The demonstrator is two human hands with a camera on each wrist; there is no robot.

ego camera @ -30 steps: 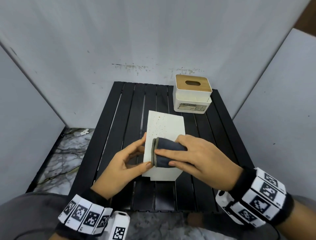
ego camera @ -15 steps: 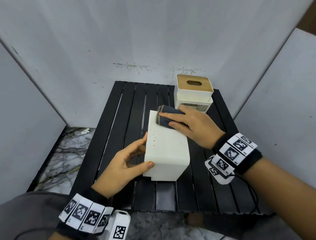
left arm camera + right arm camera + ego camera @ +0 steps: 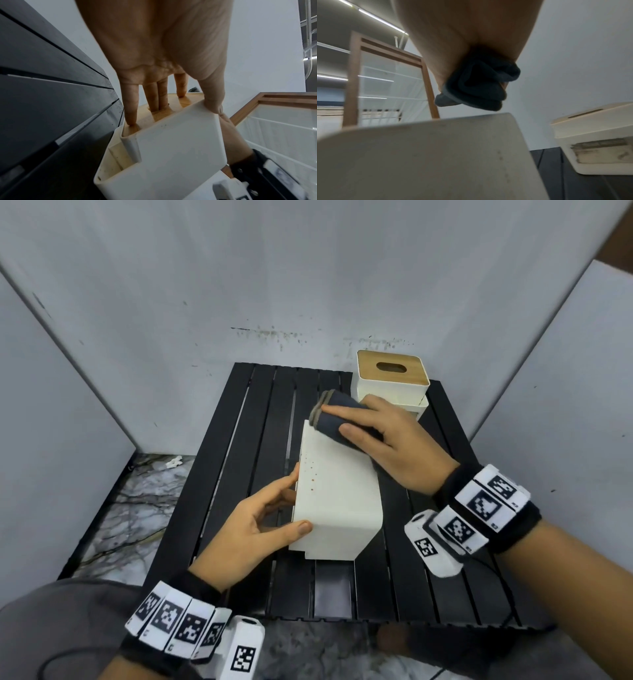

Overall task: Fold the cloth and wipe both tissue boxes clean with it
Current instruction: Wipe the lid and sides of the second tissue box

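Left hand [image 3: 260,525] clamps near tissue box [image 3: 337,501], tipped on its side on counter [image 3: 219,474]: thumb on top edge, fingers [image 3: 130,108] on wooden lid, likely bracing against wipe pressure. Right hand [image 3: 394,446] grips folded cloth [image 3: 330,419] at box's far end. Second tissue box [image 3: 392,378] upright behind. Cloth-to-box contact unclear; right wrist view blurred.
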